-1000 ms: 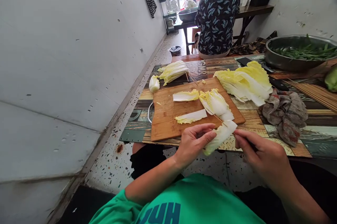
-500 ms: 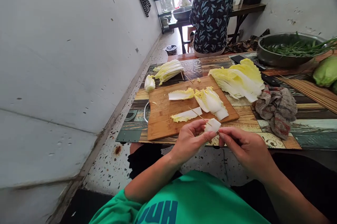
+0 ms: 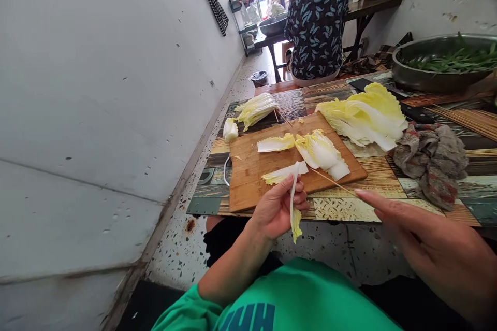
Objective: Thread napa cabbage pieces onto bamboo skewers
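Observation:
Between the thumb and fingers of my left hand (image 3: 276, 206) is a strip of napa cabbage leaf (image 3: 294, 201), edge-on, its yellow end hanging down. My right hand (image 3: 430, 238) pinches the near end of a thin wooden skewer (image 3: 334, 182), whose far end points left, apart from the strip. Beyond my hands lies a wooden cutting board (image 3: 248, 186). It carries one cabbage strip (image 3: 276, 143) at the back, another strip (image 3: 285, 171) near its front edge, and a small pile of cut cabbage leaves (image 3: 320, 152) to the right.
Larger cabbage leaves (image 3: 365, 118) overlap the board's right side, beside a crumpled towel (image 3: 433, 160) and a knife handle (image 3: 417, 112). Bundled skewers (image 3: 469, 124) and a metal basin of greens (image 3: 438, 80) are farther right. More cabbage (image 3: 256, 109) sits behind the board; a person (image 3: 318, 25) sits beyond.
My right hand has drawn away to the right with the skewer, which earlier crossed the cabbage piece. My left hand has turned the strip from flat to edge-on. The view has shifted slightly.

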Tool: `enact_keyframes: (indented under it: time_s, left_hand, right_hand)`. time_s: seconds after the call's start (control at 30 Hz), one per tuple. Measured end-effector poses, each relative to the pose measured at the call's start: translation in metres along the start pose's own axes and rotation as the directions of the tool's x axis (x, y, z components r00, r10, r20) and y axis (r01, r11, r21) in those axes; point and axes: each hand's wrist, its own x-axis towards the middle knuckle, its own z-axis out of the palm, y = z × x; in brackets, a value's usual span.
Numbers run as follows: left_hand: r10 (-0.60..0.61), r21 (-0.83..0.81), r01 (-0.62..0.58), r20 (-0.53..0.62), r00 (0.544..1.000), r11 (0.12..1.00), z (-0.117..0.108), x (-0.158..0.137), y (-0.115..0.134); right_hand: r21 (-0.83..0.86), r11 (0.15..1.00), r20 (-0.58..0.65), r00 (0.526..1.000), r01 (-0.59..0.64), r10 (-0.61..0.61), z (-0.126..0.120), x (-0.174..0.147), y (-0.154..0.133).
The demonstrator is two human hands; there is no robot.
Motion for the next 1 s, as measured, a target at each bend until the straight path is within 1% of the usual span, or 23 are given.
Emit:
enact_keyframes:
  time_s: [0.1, 0.2, 0.27, 0.5, 0.67, 0.83, 0.9, 1.0]
  left_hand:
    - [-0.089, -0.068, 0.089, 0.012, 0.996, 0.994, 0.001, -0.001, -0.002]
    - [-0.136, -0.094, 0.136, 0.010, 0.991, 0.986, 0.002, -0.003, -0.003]
    - [-0.141, -0.089, 0.142, 0.014, 0.990, 0.986, 0.003, -0.003, -0.004]
    - [-0.068, -0.029, 0.069, 0.042, 0.997, 0.997, 0.001, -0.001, -0.006]
    - [0.016, 0.087, -0.019, 0.031, 0.999, 0.996, -0.001, -0.001, -0.006]
    - [0.099, 0.222, -0.087, -0.044, 0.994, 0.971, -0.002, -0.002, -0.005]
    - [0.127, 0.239, -0.103, -0.086, 0.988, 0.966, -0.001, -0.001, -0.005]
    - [0.137, 0.234, -0.102, -0.139, 0.981, 0.967, 0.001, -0.001, -0.003]
  right_hand:
    - [-0.026, 0.998, 0.038, 0.998, 0.052, -0.051, 0.001, 0.003, -0.006]
    - [-0.057, 0.998, 0.032, 0.999, 0.037, -0.035, 0.002, 0.004, -0.009]
    - [-0.074, 0.997, 0.027, 0.999, 0.026, -0.024, 0.002, 0.004, -0.009]
    - [-0.091, 0.996, 0.048, 0.999, 0.006, -0.002, 0.003, 0.002, -0.008]
    - [-0.143, 0.989, 0.065, 0.998, 0.026, -0.017, 0.002, 0.001, -0.007]
    - [-0.191, 0.982, 0.103, 0.995, 0.004, 0.015, -0.001, -0.006, -0.003]
    - [-0.187, 0.982, 0.108, 0.994, 0.001, 0.019, -0.002, -0.009, -0.001]
    - [-0.190, 0.982, 0.103, 0.995, 0.016, 0.004, -0.003, -0.012, 0.000]
